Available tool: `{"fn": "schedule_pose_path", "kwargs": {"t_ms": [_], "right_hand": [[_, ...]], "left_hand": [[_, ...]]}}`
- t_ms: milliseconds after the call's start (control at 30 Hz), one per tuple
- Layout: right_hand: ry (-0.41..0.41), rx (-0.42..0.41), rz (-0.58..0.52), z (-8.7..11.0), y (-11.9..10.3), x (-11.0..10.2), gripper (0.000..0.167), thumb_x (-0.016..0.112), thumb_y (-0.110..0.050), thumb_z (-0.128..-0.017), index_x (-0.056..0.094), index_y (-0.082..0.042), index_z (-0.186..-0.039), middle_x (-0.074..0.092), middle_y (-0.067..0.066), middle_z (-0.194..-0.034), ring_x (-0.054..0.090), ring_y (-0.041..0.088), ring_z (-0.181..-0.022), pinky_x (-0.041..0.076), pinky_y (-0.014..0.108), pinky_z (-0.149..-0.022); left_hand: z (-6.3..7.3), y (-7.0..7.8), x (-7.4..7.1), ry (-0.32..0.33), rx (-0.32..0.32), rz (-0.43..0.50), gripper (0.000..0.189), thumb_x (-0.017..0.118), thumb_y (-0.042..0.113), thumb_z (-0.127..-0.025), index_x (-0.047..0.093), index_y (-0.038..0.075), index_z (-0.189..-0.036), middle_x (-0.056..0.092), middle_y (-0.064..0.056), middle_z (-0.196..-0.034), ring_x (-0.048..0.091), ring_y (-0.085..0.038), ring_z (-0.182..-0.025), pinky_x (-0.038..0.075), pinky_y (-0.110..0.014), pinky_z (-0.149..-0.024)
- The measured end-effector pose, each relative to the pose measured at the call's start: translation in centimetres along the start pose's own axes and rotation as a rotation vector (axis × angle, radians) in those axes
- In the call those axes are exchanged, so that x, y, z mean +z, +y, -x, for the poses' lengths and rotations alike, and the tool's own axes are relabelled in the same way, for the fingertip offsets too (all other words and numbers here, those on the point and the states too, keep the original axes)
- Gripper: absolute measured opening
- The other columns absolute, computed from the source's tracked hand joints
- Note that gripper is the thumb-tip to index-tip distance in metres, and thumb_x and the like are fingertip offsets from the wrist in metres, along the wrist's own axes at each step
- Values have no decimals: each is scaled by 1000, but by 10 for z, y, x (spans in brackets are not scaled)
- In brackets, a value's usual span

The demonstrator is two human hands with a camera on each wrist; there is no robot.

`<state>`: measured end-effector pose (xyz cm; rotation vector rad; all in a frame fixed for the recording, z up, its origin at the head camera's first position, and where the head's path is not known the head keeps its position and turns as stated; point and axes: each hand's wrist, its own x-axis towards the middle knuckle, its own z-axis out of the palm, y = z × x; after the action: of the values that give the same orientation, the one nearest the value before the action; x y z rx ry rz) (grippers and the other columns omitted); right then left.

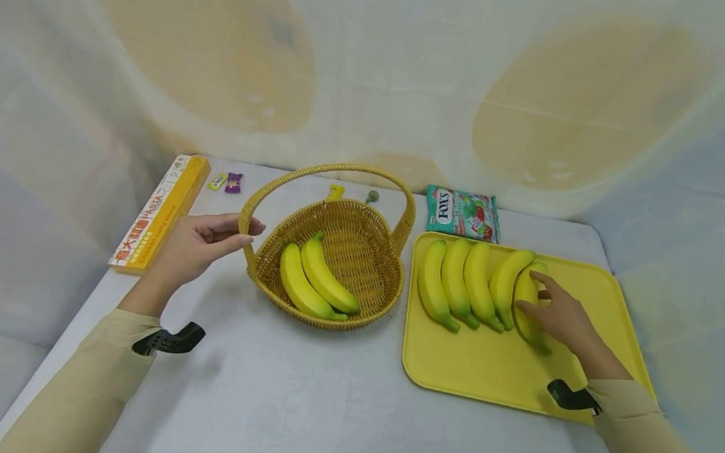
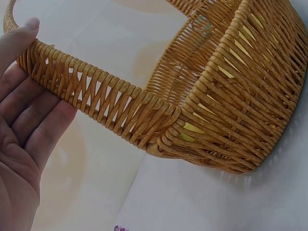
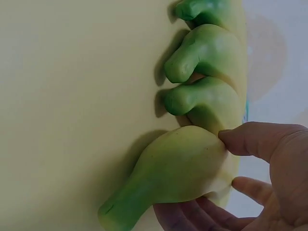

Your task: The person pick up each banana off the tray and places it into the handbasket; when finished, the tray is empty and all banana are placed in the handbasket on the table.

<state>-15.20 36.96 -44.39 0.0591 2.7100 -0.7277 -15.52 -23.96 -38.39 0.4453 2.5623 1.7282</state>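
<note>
White table (image 1: 265, 387). Yellow tray (image 1: 466, 368) on its right part. Basket (image 1: 361, 254), woven, upright, near the middle and just left of the tray; its tall handle (image 1: 335, 168) arches over the top. Box (image 1: 160, 215), yellow and white, printed PASTA, lying far left, apart from the basket.

Left hand (image 1: 196, 245): on the left side of the handle. Thumb on one face, fingers fairly straight on the other; a narrow grip, handle pinched between. Palm clear of the weave in the left wrist view.

Right hand (image 1: 558, 313): over the tray, at the rightmost banana (image 1: 523, 290). Thumb on one side, fingers curled under the other; gap no wider than the fruit, which it holds. Cannot tell whether the fruit's weight is off the tray. Its green stem end points toward the near side, slanting away from its neighbours.

Bag (image 1: 463, 214), FOX'S, teal, just beyond the tray's far edge.

Four more bananas (image 1: 455, 281) in a row on the tray, close side by side, left of the held one. Basket pair (image 1: 327, 278): two bananas, side by side, in the left and near part of the basket.

Small sweets along the far side: purple one (image 1: 233, 182) beside a yellow-green one (image 1: 218, 181), near the box; yellow one (image 1: 336, 192) behind the basket.
</note>
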Motion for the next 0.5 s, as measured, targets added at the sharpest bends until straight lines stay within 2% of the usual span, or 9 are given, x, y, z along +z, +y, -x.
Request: {"fn": "schedule_pose_path", "kwargs": {"t_ms": [100,233,500], "right_hand": [[14,-20,-7,3,-1,-2,83,56,-45,-103,16,-1,-161,41,43,-142,50,59,-120,53,58,-84],[44,-75,-32,8,-6,-6,79,56,-41,-105,17,-4,-162,41,41,-144,52,58,-119,54,59,-84],[41,-217,-32,21,-32,-12,69,58,-36,-105,28,-10,-161,43,34,-148,56,51,-118,53,61,-87]], "left_hand": [[0,0,0,-1,3,5,28,71,18,-97,73,6,-123,75,-5,-117,70,-16,-111,53,-19,-94],[0,-1,0,-2,1,-1,29,71,18,-98,73,6,-124,74,-5,-118,70,-14,-111,53,-19,-94],[0,-1,0,-4,0,-10,29,71,19,-98,73,7,-124,74,-5,-118,70,-9,-109,53,-18,-94]]}}
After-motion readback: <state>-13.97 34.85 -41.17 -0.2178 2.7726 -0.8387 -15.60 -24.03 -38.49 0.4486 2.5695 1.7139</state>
